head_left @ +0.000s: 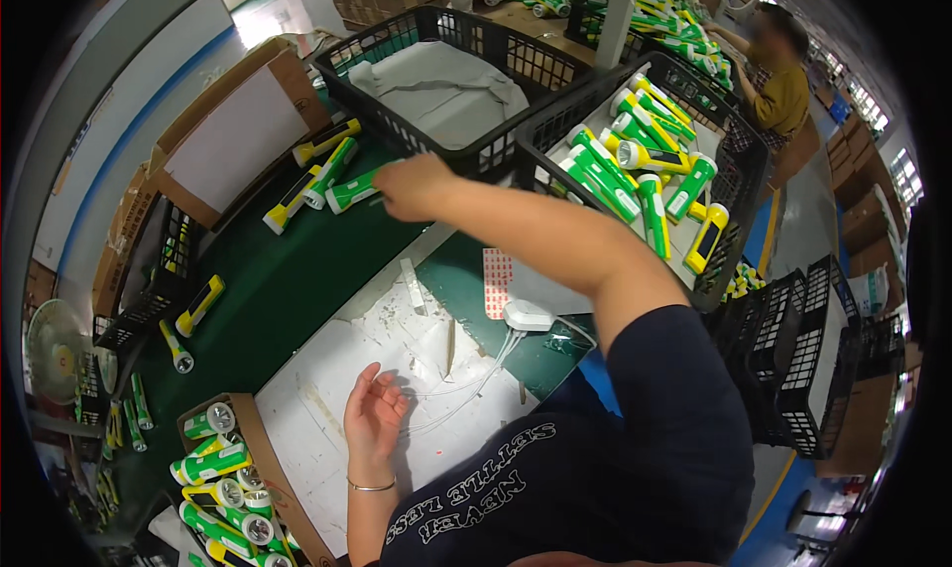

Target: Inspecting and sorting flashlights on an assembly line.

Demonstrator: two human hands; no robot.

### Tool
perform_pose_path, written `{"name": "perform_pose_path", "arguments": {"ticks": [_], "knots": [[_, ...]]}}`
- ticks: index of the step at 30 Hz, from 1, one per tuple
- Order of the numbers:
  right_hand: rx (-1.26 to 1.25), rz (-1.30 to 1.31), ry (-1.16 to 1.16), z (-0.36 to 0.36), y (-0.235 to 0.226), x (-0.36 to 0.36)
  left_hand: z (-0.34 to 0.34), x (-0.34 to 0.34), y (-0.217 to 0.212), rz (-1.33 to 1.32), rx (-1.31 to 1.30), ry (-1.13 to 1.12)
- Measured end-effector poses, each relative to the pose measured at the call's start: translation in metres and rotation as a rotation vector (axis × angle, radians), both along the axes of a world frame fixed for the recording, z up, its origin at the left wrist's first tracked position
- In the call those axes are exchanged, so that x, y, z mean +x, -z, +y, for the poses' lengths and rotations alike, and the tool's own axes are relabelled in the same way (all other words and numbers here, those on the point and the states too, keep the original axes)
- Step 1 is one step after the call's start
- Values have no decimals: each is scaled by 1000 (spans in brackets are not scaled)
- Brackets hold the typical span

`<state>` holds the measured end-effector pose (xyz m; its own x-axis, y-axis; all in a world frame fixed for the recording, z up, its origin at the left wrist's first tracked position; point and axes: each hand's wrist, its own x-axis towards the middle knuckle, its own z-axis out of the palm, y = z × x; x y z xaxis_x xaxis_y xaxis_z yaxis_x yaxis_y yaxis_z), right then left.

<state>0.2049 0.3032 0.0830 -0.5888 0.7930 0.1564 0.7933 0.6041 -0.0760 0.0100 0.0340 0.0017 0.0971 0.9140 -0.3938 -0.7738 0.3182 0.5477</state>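
Note:
My right hand reaches across to the far side of the green bench and is closed around one end of a green and white flashlight. Beside that one lie a few more flashlights, among them a yellow and black one and another green one. My left hand hovers over the white work sheet, palm turned up, fingers loosely curled and apart, with nothing in it. A bracelet circles the left wrist.
At right, a black crate holds several flashlights; another crate has grey sheeting inside. A cardboard box full of flashlights stands at lower left. A white charger block with cables lies near my right arm. Another person works at the far right.

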Motion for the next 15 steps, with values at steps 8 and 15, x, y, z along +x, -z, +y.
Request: {"name": "perform_pose_path", "arguments": {"ticks": [8, 15], "knots": [[-63, -89, 334, 79, 95, -58, -32, -35, 3, -38, -34, -161], [-43, -254, 262, 87, 75, -48, -24, -36, 6, -57, -32, -138]]}}
